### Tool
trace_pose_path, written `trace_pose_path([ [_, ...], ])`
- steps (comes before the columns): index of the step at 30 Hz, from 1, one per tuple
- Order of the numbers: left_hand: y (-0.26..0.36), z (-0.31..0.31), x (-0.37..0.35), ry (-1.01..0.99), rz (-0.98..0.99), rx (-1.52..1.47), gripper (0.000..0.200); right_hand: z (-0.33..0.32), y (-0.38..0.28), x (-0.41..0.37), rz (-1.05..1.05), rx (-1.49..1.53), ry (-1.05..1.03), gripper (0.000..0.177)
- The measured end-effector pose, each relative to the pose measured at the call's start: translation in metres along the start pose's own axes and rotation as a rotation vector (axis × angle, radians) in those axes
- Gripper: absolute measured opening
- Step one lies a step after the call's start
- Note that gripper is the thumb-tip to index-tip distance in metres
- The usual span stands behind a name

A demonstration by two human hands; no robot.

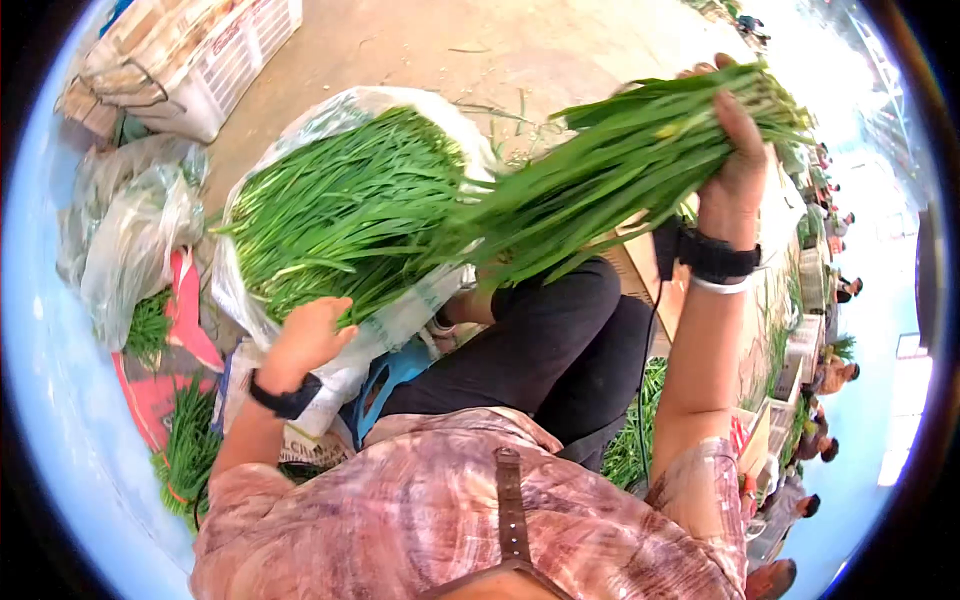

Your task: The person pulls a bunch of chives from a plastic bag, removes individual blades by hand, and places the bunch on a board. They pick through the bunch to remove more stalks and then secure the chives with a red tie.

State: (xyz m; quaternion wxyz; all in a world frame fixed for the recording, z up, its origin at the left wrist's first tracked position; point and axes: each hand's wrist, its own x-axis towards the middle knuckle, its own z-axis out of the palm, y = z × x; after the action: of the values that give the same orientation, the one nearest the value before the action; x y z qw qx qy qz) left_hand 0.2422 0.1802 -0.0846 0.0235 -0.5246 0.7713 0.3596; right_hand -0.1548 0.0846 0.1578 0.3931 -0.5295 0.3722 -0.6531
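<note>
A thick bunch of garlic chives (610,175) is in my right hand (740,165), raised at the upper right. My fingers wrap round it near the pale stem ends, and the long green leaves point left and down. Those leaf tips overlap a clear plastic bag (352,97) packed with more garlic chives (345,190). At the near left edge of this bag is my left hand (312,335); its thumb and fingers are apart, close over the leaves, and it holds nothing visible. Black bands circle both wrists.
A white plastic crate (235,75) stands at the upper left, above crumpled clear bags (145,215). Tied green bunches (190,440) lie at lower left. Loose greens (632,430) lie beside my legs. Along the right, several people sit among crates (800,345).
</note>
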Motion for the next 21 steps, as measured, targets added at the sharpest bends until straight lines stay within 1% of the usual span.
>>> trace_pose_path([
  [1,0.017,-0.03,-0.01,-0.088,0.059,-0.036,0.061,0.006,-0.003,0.001,-0.064,-0.117,0.024,0.05],
  [3,0.059,-0.089,-0.021,0.098,0.334,-0.451,0.07,0.015,-0.002,0.0,-0.079,-0.19,0.031,0.042],
  [4,0.085,-0.112,-0.019,0.392,0.568,-0.473,0.085,0.016,-0.001,0.0,-0.102,-0.24,0.033,0.039],
  [5,0.114,-0.131,-0.008,0.584,0.686,-0.565,0.099,0.023,-0.002,0.0,-0.095,-0.15,0.021,0.029],
  [6,0.145,-0.15,0.006,0.711,0.786,-0.484,0.104,0.032,-0.007,-0.001,-0.093,-0.065,0.001,0.021],
  [7,0.172,-0.166,0.024,0.837,0.884,-0.404,0.11,0.035,-0.008,-0.003,-0.079,-0.023,0.028,0.02],
  [8,0.194,-0.176,0.047,0.811,0.872,-0.27,0.11,0.037,-0.01,-0.004,-0.104,0.01,0.02,0.018],
  [9,0.211,-0.184,0.075,0.782,0.856,-0.135,0.111,0.036,-0.014,-0.006,-0.033,0.131,0.002,0.016],
  [10,0.222,-0.188,0.109,0.585,0.949,-0.241,0.105,0.034,-0.017,-0.007,0.035,0.255,-0.015,0.014],
  [11,0.245,-0.192,0.103,0.022,1.0,-0.575,0.1,0.031,-0.023,-0.007,0.042,0.312,-0.021,0.014],
  [12,0.217,-0.178,0.161,-0.282,0.799,-0.787,0.104,0.026,-0.028,-0.007,0.048,0.367,-0.022,0.013],
  [14,0.243,-0.153,0.147,-0.653,0.85,-1.018,0.106,0.011,-0.033,-0.006,0.074,0.436,0.01,0.013],
  [15,0.249,-0.125,0.154,-0.764,0.889,-1.112,0.114,0.003,-0.031,-0.005,0.096,0.45,0.043,0.014],
  [16,0.258,-0.104,0.146,-0.917,0.891,-1.265,0.118,-0.008,-0.031,-0.007,0.122,0.463,0.077,0.015],
  [17,0.266,-0.082,0.137,-1.089,0.872,-1.415,0.123,-0.023,-0.035,-0.016,0.181,0.56,-0.143,0.015],
  [18,0.275,-0.061,0.128,-1.266,0.836,-1.545,0.127,-0.036,-0.025,-0.017,0.242,0.394,-0.002,0.034],
  [20,0.283,-0.034,0.112,-1.18,0.647,-1.674,0.128,-0.066,-0.002,-0.026,0.309,0.462,0.11,0.033],
  [21,0.288,-0.016,0.107,-1.202,0.602,-1.769,0.128,-0.08,0.007,-0.032,0.356,0.509,0.123,0.033],
])
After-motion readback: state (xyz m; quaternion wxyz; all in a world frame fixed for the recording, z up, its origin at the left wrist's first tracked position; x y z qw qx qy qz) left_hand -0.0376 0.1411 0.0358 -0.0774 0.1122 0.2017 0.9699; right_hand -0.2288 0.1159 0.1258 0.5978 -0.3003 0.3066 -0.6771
